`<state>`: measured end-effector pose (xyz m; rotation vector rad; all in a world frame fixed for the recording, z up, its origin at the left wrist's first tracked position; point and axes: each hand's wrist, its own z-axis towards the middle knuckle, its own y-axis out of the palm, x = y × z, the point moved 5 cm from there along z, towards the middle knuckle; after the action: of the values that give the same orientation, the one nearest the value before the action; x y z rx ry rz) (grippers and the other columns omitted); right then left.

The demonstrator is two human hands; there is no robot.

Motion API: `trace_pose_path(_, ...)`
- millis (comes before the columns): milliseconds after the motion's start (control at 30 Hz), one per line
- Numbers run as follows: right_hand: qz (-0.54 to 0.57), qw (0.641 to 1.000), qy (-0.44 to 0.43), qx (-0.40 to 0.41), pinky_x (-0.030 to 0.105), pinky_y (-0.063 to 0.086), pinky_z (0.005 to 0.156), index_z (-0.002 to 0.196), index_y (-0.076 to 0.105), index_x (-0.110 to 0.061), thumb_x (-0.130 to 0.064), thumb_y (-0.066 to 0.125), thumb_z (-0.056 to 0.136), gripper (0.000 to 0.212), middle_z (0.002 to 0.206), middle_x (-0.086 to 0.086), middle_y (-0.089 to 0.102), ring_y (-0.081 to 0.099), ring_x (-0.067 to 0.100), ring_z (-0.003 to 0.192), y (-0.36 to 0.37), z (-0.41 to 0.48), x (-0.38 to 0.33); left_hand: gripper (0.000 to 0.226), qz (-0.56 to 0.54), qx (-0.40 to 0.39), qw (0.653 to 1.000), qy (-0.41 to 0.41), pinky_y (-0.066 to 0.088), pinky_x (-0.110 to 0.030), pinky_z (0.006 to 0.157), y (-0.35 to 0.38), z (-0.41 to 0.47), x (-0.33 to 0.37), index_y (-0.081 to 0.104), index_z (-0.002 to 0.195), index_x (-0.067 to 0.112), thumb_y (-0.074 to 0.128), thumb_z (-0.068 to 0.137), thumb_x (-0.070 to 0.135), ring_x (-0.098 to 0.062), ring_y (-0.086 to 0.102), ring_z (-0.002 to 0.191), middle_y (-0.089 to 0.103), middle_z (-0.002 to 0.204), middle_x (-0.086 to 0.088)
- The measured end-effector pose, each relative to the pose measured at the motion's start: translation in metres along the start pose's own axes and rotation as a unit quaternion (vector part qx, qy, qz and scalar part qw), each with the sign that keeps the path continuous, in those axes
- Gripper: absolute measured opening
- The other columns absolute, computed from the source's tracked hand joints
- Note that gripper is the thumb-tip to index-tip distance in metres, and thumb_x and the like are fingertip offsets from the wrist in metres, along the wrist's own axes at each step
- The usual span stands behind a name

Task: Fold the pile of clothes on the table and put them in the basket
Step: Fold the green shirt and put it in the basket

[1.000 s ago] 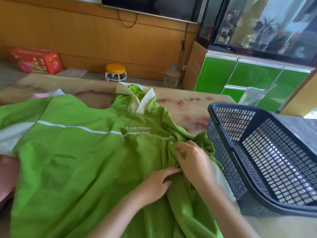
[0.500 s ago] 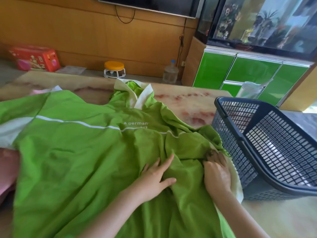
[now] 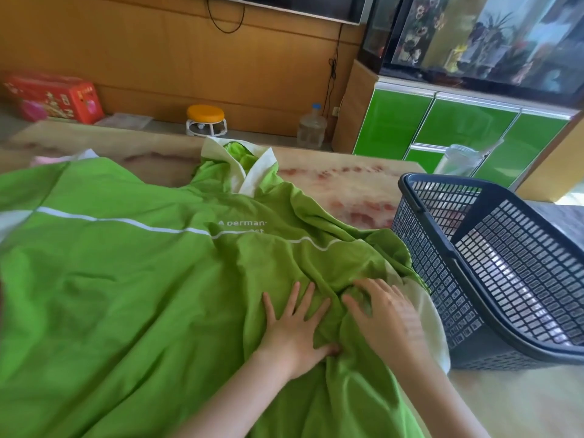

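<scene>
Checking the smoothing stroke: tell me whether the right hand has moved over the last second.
Yes. The right hand has slid away from the printed logo on the green shirt, rightward and back toward the person.

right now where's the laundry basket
In the head view the dark mesh basket sits on the table at the right, its near wall right beside the bunched edge of the green shirt, just past the right hand.
</scene>
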<state>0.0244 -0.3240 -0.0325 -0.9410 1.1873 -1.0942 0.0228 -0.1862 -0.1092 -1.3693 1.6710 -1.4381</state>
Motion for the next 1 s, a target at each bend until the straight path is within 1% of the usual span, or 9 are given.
trace_pose_path(100, -0.050, 0.995, -0.013, -0.085, 0.030, 0.033, 0.098, 0.123, 0.051, -0.034, -0.035, 0.060, 0.088, 0.037, 0.120, -0.008, 0.053, 0.046, 0.016, 0.115, 0.016, -0.013, 0.007, 0.067, -0.059, 0.031, 0.998, 0.002, -0.017, -0.066, 0.105, -0.005, 0.003, -0.002, -0.002, 0.148, 0.040, 0.008, 0.086, 0.066, -0.018, -0.026, 0.141, -0.023, 0.155, 0.006)
trace_pose_path(167, -0.039, 0.997, -0.002, -0.066, 0.034, 0.037, 0.090, 0.105, 0.061, -0.028, -0.001, 0.062, 0.076, 0.040, 0.107, -0.003, 0.059, 0.055, 0.022, 0.104, 0.017, -0.014, 0.012, 0.054, -0.104, 0.069, 0.992, 0.014, -0.012, -0.062, 0.110, -0.013, -0.001, -0.008, 0.001, 0.148, 0.040, 0.021, 0.098, 0.049, -0.015, -0.023, 0.142, -0.021, 0.156, 0.004)
trace_pose_path(233, -0.068, 0.998, -0.006, 0.013, 0.040, 0.042, 0.084, 0.090, 0.066, -0.022, 0.014, 0.054, 0.063, 0.046, 0.092, 0.002, 0.059, 0.058, 0.027, 0.092, 0.004, -0.010, 0.014, 0.062, -0.092, 0.081, 0.992, 0.006, -0.010, -0.059, 0.112, -0.015, -0.009, -0.020, -0.009, 0.147, 0.039, 0.019, 0.094, 0.056, -0.017, -0.028, 0.139, -0.032, 0.151, 0.002)
trace_pose_path(367, -0.211, 0.973, 0.028, -0.091, 0.038, 0.025, 0.110, 0.123, 0.052, -0.023, -0.003, 0.039, 0.090, 0.041, 0.133, 0.006, 0.039, 0.035, 0.027, 0.123, 0.006, -0.010, 0.015, 0.097, 0.013, 0.064, 0.997, -0.031, -0.016, -0.057, 0.110, 0.000, -0.024, -0.051, -0.028, 0.139, 0.034, -0.027, 0.055, 0.081, -0.019, -0.033, 0.137, -0.037, 0.146, 0.000)
trace_pose_path(500, -0.164, 0.978, 0.018, -0.129, 0.040, 0.014, 0.113, 0.129, 0.050, -0.025, -0.021, 0.045, 0.092, 0.037, 0.151, 0.007, 0.018, 0.012, 0.031, 0.138, 0.002, -0.004, -0.007, 0.111, 0.012, 0.040, 0.999, -0.009, -0.017, -0.056, 0.108, 0.001, -0.027, -0.064, -0.021, 0.142, 0.038, -0.037, 0.041, 0.081, -0.018, -0.033, 0.136, -0.033, 0.150, 0.003)
trace_pose_path(633, -0.017, 1.000, -0.009, 0.024, 0.036, 0.033, 0.100, 0.132, 0.050, -0.021, -0.032, 0.058, 0.090, 0.044, 0.135, 0.003, 0.046, 0.037, 0.025, 0.122, -0.018, 0.051, -0.028, 0.115, -0.006, 0.056, 0.998, -0.031, -0.013, -0.056, 0.109, -0.014, -0.018, -0.069, -0.013, 0.147, 0.035, -0.035, 0.043, 0.078, -0.017, -0.030, 0.137, -0.028, 0.150, 0.005)
trace_pose_path(833, -0.030, 0.997, 0.050, -0.056, 0.041, 0.029, 0.103, 0.138, 0.037, -0.017, -0.045, 0.066, 0.083, 0.068, 0.135, 0.008, 0.049, 0.032, 0.032, 0.129, 0.022, 0.156, -0.027, 0.096, -0.011, 0.121, 0.990, -0.065, -0.014, -0.059, 0.108, -0.041, 0.012, -0.077, -0.010, 0.147, 0.036, -0.017, 0.062, 0.081, -0.022, -0.030, 0.136, -0.028, 0.150, 0.001)
trace_pose_path(900, -0.046, 0.995, 0.050, -0.079, 0.040, 0.030, 0.104, 0.131, 0.046, -0.014, -0.032, 0.068, 0.084, 0.055, 0.125, 0.009, 0.056, 0.040, 0.030, 0.125, 0.036, 0.177, -0.025, 0.097, -0.006, 0.118, 0.990, -0.077, -0.014, -0.061, 0.106, -0.039, 0.020, -0.086, -0.015, 0.146, 0.038, -0.017, 0.059, 0.081, -0.022, -0.033, 0.132, -0.030, 0.148, 0.001)
trace_pose_path(1000, -0.085, 0.995, 0.058, 0.014, 0.037, 0.037, 0.093, 0.104, 0.062, -0.011, -0.005, 0.053, 0.085, 0.022, 0.100, 0.008, 0.066, 0.058, 0.027, 0.101, 0.028, 0.199, -0.016, 0.103, -0.001, 0.089, 0.992, -0.090, -0.016, -0.062, 0.105, -0.028, 0.026, -0.102, -0.023, 0.140, 0.043, -0.025, 0.046, 0.085, -0.021, -0.034, 0.133, -0.031, 0.149, 0.004)
